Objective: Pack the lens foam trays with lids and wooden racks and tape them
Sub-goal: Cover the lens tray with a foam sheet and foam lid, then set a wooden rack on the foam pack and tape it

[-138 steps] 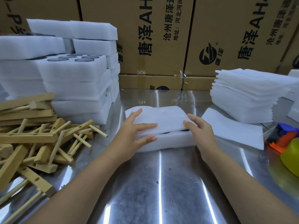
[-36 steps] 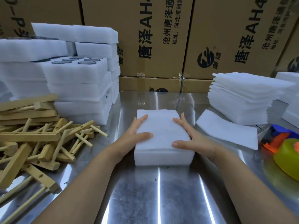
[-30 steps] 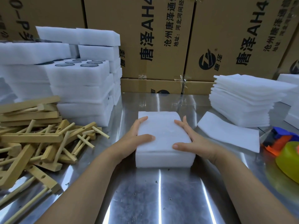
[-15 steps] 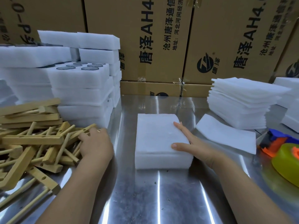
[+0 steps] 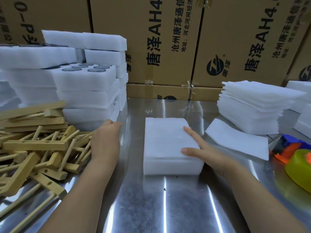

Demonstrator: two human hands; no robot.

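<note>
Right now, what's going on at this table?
A person is packing at a steel table. The right hand lies flat on a lidded foam tray in the middle, holding it down. The left hand is at the edge of the pile of wooden racks; whether it grips one is hidden. No rack or tape is on the tray yet. Stacked trays stand behind the racks, spare lids sit to the right, and a tape dispenser lies at the far right.

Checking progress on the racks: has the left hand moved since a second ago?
Yes. The left hand has left the covered foam tray and moved left to the wooden rack pile.
</note>
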